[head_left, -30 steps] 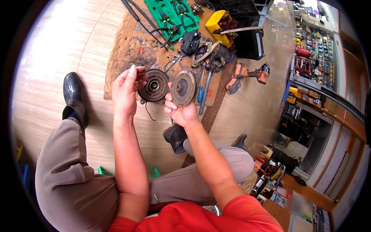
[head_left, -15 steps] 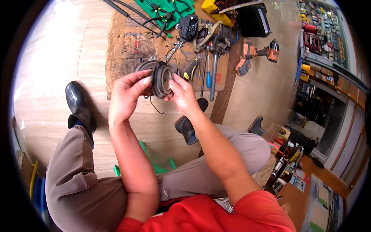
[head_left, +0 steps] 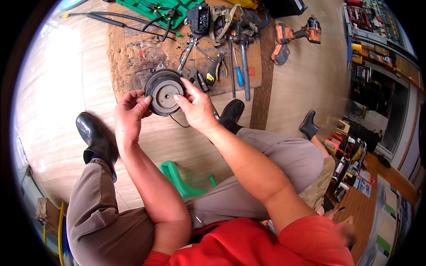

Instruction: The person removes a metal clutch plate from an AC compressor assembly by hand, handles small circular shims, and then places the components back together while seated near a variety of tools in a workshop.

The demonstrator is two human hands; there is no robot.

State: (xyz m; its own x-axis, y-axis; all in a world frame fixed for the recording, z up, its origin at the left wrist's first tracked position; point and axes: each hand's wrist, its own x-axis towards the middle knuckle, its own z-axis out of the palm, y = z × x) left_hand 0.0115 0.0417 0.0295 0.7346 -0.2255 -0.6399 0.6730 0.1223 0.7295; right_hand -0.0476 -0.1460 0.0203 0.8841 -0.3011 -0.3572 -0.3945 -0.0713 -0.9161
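Both my hands hold a round, dark grey metal part like a pulley [head_left: 166, 96], with a flat disc face and a small hole in its middle. The face is now turned up toward me. My left hand [head_left: 131, 113] grips its left rim between thumb and fingers. My right hand [head_left: 195, 104] has its thumb on the disc face and its fingers around the right edge. A thin black wire [head_left: 179, 123] hangs out below the part. Its back side is hidden, though a small metal lug shows at its top.
Beyond my hands lies stained cardboard [head_left: 122, 66] with pliers [head_left: 220, 68], a blue screwdriver [head_left: 238, 73], a hammer [head_left: 245, 66], an adjustable wrench [head_left: 191, 74] and a green tool case [head_left: 177, 17]. An orange cordless driver [head_left: 295, 33] lies to the right. A green stool [head_left: 177, 177] is under me.
The round part has been turned from nearly edge-on so its disc face shows. Both hands have moved slightly left with it, and the whole view has shifted.
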